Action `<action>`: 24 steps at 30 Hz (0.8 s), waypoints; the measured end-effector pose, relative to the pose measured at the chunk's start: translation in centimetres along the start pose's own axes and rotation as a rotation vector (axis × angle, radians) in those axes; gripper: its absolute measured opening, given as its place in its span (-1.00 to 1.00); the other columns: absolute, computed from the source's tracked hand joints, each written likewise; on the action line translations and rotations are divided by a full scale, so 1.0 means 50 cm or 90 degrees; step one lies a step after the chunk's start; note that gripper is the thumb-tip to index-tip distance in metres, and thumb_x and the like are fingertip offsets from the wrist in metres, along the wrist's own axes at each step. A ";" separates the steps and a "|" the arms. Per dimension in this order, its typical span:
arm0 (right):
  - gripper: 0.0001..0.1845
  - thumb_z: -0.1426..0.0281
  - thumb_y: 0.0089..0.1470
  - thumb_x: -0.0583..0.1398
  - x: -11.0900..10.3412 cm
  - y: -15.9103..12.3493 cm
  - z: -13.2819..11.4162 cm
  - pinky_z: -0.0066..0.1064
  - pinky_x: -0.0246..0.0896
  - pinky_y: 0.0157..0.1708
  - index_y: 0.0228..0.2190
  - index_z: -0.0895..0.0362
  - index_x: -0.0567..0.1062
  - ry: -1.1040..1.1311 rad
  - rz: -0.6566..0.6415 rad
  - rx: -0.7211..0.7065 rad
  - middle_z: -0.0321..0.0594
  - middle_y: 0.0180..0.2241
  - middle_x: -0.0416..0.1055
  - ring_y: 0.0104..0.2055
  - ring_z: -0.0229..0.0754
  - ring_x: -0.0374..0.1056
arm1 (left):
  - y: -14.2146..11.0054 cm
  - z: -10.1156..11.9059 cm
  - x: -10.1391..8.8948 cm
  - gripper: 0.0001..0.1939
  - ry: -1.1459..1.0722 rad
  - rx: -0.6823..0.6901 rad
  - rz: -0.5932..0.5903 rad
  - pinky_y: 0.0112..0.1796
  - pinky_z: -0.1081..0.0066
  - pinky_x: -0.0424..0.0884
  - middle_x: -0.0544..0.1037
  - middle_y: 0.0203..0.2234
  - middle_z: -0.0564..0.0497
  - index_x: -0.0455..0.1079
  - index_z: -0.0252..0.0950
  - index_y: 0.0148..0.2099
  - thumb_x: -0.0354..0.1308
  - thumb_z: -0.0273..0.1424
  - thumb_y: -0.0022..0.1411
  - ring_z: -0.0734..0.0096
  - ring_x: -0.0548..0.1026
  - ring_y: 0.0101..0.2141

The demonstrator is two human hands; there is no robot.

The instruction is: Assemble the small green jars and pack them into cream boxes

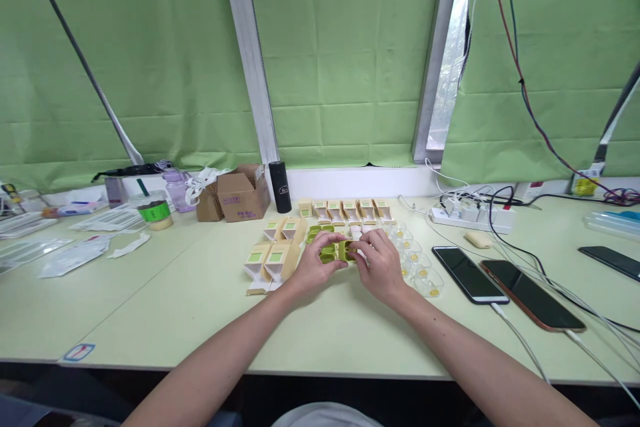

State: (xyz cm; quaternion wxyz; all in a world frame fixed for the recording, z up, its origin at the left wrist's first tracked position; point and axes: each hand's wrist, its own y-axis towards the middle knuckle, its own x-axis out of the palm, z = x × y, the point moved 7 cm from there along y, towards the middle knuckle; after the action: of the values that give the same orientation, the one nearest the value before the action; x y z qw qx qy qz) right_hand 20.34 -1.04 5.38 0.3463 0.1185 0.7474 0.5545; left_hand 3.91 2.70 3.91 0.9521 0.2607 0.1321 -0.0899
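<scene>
Both my hands meet over the middle of the pale green table (150,307). My left hand (313,265) and my right hand (383,265) are closed around a small olive-green plastic tray (338,251), fingers pinching it from either side. More green trays (320,232) lie just behind it. Small open tan cartons with green labels (273,260) sit to the left of my left hand. A row of similar tan cartons (345,209) stands at the back. Clear plastic cups with yellow bits (423,273) line up right of my right hand.
Two phones (470,273) (533,293) on charging cables lie at the right, with a white power strip (470,217) behind them. A brown cardboard box (243,195), a black cylinder (280,187), a purple bottle (176,188) and plastic bags (75,257) sit at the left.
</scene>
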 end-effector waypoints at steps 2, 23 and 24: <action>-0.84 0.53 0.31 0.19 -0.001 0.000 -0.002 -0.25 0.18 -0.32 -0.24 0.09 0.57 0.004 0.012 -0.017 -0.16 -0.34 0.40 -0.24 -0.06 0.26 | 0.000 0.001 0.000 -0.54 0.003 0.003 -0.001 0.13 0.15 0.41 0.53 -0.02 -0.04 0.56 -0.16 0.03 0.44 -0.54 0.06 0.15 0.49 0.07; -0.85 0.53 0.33 0.18 0.014 -0.002 0.001 -0.24 0.16 -0.32 -0.24 0.10 0.54 0.051 -0.013 -0.041 -0.17 -0.35 0.35 -0.25 -0.05 0.21 | 0.000 0.006 0.000 -0.52 0.003 0.026 -0.015 0.16 0.14 0.41 0.52 -0.02 -0.05 0.58 -0.15 0.04 0.41 -0.57 0.06 0.18 0.49 0.07; -0.85 0.54 0.33 0.18 0.014 -0.002 0.000 -0.24 0.16 -0.32 -0.24 0.10 0.54 0.048 -0.013 -0.040 -0.17 -0.35 0.35 -0.25 -0.05 0.20 | 0.000 0.005 0.000 -0.52 0.002 0.028 -0.017 0.16 0.14 0.41 0.52 -0.02 -0.05 0.58 -0.15 0.04 0.41 -0.57 0.06 0.17 0.49 0.07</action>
State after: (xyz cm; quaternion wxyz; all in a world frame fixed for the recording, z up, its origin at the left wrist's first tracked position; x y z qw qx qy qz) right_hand 19.85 -0.66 5.00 0.3268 0.0789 0.7434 0.5782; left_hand 3.95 2.57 4.14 0.9447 0.2798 0.1353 -0.1046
